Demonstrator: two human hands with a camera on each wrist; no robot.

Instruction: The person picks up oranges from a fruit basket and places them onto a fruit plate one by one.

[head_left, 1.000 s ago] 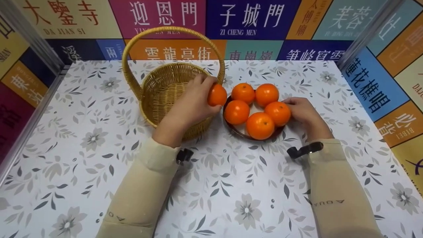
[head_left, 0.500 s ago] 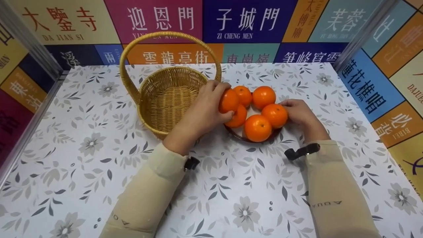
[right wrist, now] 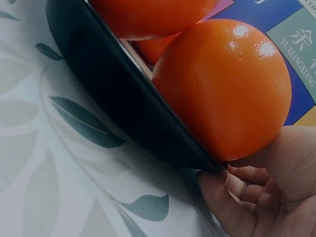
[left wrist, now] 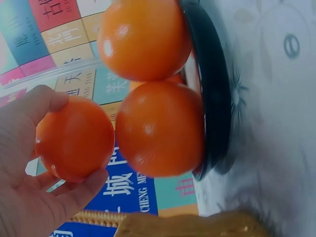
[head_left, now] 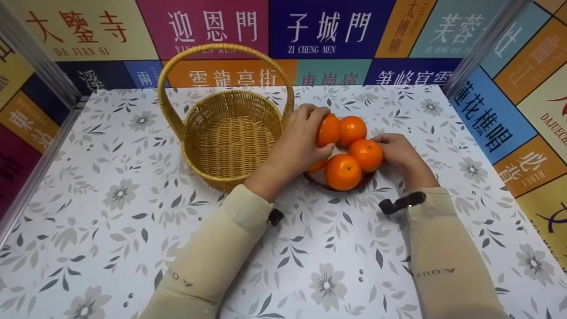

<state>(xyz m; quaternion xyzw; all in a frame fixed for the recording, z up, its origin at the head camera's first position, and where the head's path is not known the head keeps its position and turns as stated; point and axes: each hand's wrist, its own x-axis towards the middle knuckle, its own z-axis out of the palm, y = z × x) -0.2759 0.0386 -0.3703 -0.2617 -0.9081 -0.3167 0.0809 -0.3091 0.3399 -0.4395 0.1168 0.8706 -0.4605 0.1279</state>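
Observation:
My left hand [head_left: 303,139] grips an orange [left wrist: 75,138] between thumb and fingers, over the left side of a dark-rimmed plate [left wrist: 213,84]. In the left wrist view that orange is right against another orange [left wrist: 160,129] on the plate. Several oranges sit on the plate, among them one at the front [head_left: 343,172] and one at the right [head_left: 366,155]; my left hand partly hides others. At the plate's right edge my right hand [head_left: 403,155] pinches the rim, with the thumb and fingers meeting there beside an orange [right wrist: 224,91] in the right wrist view.
A wicker basket [head_left: 237,148] with a tall arched handle [head_left: 165,102] stands just left of the plate, close to my left forearm. White cloth with grey flowers and leaves [head_left: 325,283] covers the table. Panels with large lettering [head_left: 330,26] rise behind and at both sides.
My left hand has carried the orange rightward, from the basket's right edge to over the plate. My right hand stays at the plate's rim. The head view has shifted slightly.

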